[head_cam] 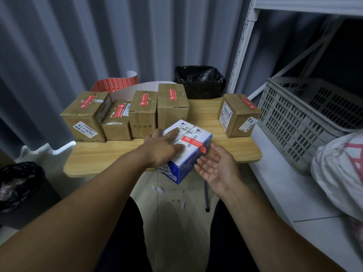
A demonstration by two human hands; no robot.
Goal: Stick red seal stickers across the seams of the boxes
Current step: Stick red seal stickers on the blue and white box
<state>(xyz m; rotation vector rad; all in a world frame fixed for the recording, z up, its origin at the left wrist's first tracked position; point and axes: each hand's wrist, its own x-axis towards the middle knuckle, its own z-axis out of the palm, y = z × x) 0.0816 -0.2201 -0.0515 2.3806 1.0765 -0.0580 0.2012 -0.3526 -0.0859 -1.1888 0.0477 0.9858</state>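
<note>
Five brown cardboard boxes (pixel 143 112) stand along the far side of the desk (pixel 110 156), four in a close row at centre left and one apart at centre right, each with red stickers (pixel 87 102) over its taped top; a blue-and-white box (pixel 182 169) sits at the desk's near edge in the middle of the frame, turned at an angle, its white top covered with barcode labels; a red seal sticker (pixel 193 142) lies across that top, its end reaching over the right-hand edge; the left hand (pixel 163 148) presses on the box top with fingers straight and spread; the right hand (pixel 216 167) is released, palm up and fingers relaxed, just beside the box's blue side below the sticker's end, holding nothing; whether its fingertips touch the box cannot be told.
</note>
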